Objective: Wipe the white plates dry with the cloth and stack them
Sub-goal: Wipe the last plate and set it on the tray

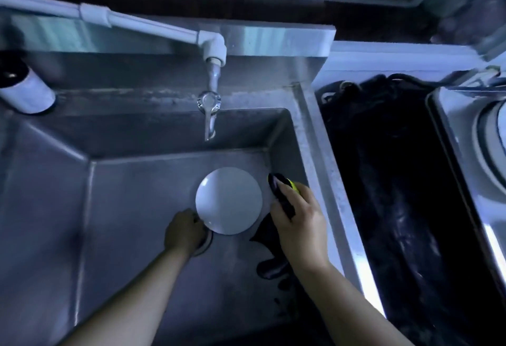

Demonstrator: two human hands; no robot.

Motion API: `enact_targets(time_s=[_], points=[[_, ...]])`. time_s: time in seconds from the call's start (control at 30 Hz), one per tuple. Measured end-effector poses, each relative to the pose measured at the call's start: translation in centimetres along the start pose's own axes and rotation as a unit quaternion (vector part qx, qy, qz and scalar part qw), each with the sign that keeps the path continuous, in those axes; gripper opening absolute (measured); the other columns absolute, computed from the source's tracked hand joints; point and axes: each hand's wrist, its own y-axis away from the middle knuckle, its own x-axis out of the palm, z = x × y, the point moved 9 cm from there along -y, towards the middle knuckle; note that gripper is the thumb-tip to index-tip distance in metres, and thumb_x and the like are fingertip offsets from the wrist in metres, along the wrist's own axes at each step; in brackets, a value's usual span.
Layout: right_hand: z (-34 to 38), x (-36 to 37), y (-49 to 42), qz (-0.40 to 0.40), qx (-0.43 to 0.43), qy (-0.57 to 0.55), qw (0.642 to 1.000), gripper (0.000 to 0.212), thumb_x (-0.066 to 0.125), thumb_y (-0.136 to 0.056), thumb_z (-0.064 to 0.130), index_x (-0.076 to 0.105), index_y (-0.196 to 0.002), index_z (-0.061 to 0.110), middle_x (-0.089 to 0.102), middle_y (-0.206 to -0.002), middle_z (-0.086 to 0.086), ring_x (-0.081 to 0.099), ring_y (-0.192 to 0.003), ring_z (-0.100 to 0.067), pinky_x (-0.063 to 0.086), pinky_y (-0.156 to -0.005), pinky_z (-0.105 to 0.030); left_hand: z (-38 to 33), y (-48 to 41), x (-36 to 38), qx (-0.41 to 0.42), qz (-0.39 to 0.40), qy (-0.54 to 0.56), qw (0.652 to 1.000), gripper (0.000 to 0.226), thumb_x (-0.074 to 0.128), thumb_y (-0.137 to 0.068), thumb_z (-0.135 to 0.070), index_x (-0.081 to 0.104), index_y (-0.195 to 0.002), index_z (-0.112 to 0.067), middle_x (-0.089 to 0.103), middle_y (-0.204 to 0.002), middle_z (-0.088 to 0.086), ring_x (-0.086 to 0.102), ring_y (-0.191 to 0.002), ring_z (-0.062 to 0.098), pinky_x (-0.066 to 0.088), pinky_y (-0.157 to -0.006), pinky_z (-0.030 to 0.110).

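Note:
A round white plate (pixel 229 200) is held over the steel sink basin (pixel 137 208). My left hand (pixel 184 232) grips the plate at its lower left rim. My right hand (pixel 298 222) holds a dark cloth (pixel 269 232) with a yellow-green patch at the plate's right edge. Part of the cloth hangs down below the hand toward the sink floor. Only this one plate is in view.
A tap (pixel 209 110) on a white pipe (pixel 137 22) hangs over the basin's back wall. The drain (pixel 204 244) lies under my left hand. A dark bin or trough (pixel 388 195) stands to the right of the sink, and a white cylinder (pixel 24 91) at the far left.

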Motion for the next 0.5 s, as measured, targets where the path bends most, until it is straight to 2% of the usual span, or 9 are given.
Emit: enact_targets(time_s=[0.13,0.23,0.37,0.5], points=[[-2.4,3.4,-0.2,0.010,0.031,0.021,0.999,0.035,0.063,-0.090,0.022,0.063,-0.124,0.030,0.058,-0.112,0.010,0.057,-0.100,-0.014,0.050,-0.074,-0.030,2.1,-4.5,2.5,-0.045,0.021,0.052,0.997,0.010,0.052,-0.087,-0.009,0.056,-0.081,-0.002,0.063,-0.098,0.021,0.060,-0.088,0.032,0.034,-0.062,0.033],[-3.7,4.7,0.0,0.018,0.053,0.027,0.998,0.035,0.064,-0.089,0.023,0.064,-0.124,0.029,0.059,-0.111,0.008,0.059,-0.097,-0.016,0.049,-0.072,-0.029,3.2,-6.4,4.1,-0.074,0.041,0.083,0.993,0.013,0.053,-0.085,-0.011,0.057,-0.088,0.001,0.063,-0.093,0.020,0.062,-0.089,0.033,0.035,-0.063,0.032],[-4.7,5.4,0.3,0.024,0.077,0.036,0.996,0.035,0.066,-0.088,0.023,0.065,-0.123,0.029,0.060,-0.113,0.009,0.058,-0.101,-0.015,0.049,-0.076,-0.028,4.2,-7.4,5.0,-0.110,0.042,0.139,0.983,0.018,0.056,-0.088,-0.018,0.059,-0.088,0.000,0.065,-0.087,0.018,0.065,-0.087,0.032,0.038,-0.064,0.030],[-5.1,5.7,0.5,0.035,0.094,0.039,0.994,0.036,0.066,-0.088,0.023,0.065,-0.123,0.030,0.059,-0.115,0.009,0.058,-0.104,-0.015,0.049,-0.078,-0.029,3.8,-7.9,5.4,-0.122,0.046,0.189,0.973,0.027,0.056,-0.093,-0.025,0.063,-0.099,0.001,0.063,-0.087,0.012,0.062,-0.087,0.029,0.038,-0.065,0.031]])
